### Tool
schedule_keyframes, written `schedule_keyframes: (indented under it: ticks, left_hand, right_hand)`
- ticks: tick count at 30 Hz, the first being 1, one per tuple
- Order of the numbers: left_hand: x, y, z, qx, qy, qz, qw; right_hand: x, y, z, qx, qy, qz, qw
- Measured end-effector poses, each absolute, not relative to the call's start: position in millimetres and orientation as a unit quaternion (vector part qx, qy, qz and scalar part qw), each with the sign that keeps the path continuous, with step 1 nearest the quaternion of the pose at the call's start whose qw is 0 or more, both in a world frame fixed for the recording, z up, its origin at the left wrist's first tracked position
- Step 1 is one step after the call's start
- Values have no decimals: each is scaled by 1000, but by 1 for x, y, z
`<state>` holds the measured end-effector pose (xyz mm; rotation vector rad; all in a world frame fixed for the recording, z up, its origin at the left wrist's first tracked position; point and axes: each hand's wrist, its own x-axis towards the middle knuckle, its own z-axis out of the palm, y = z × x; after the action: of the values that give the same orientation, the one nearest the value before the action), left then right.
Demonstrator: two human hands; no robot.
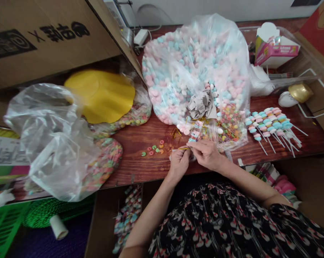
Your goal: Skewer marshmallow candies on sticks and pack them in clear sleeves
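Gold twist tie (pixel 183 148) pinched between left hand (pixel 179 163) and right hand (pixel 206 154); box lettering (pixel 65 32) upside-down.

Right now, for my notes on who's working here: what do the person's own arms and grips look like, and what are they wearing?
They wear a black garment printed with pink and white flowers, its short sleeve ending above the elbow of the right arm. The forearms are bare, and each grip, the left hand and the right hand, wears no gloves.
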<state>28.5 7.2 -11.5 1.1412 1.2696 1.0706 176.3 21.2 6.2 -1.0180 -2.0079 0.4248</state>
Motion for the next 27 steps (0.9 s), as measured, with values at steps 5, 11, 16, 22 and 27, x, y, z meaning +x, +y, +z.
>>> schedule_keyframes:
  ticks: [5, 11, 16, 22, 27]
  left_hand:
    - [29, 6, -12, 493, 527, 439, 536]
    - [29, 3, -12, 432, 537, 452, 566]
    - [27, 0, -17, 398, 520, 463, 597]
    - [25, 0, -20, 403, 515, 467, 595]
    - [25, -1, -19, 416, 520, 452, 594]
  right_hand:
    - [180, 23, 0, -396, -835, 90, 371]
    - [175, 23, -6, -391, -822, 124, 395]
    - [170, 22, -3, -413, -768, 200, 447]
    - [177, 26, 7, -412, -749, 292, 430]
    - [188, 30, 15, -383, -749, 364, 400]
